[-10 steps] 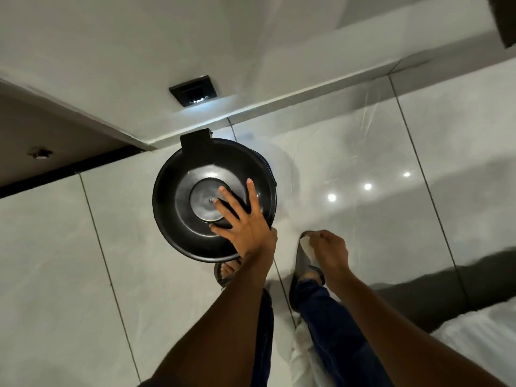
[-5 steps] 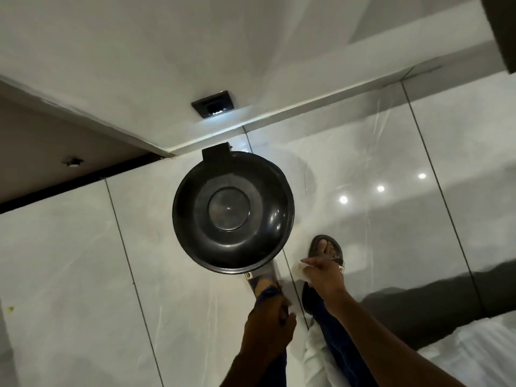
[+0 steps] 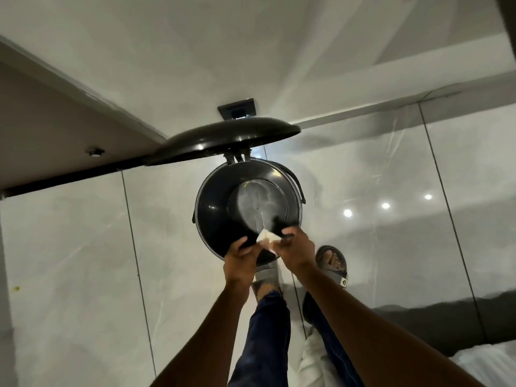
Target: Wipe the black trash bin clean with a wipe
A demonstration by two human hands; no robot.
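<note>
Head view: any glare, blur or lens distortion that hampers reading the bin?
Head view: wide-angle bending curves the wall edges; ceiling-light reflections dot the glossy floor tiles; small highlights on the raised lid; the bin interior is dim, its bottom hazy; hands and wipe slightly soft.
</note>
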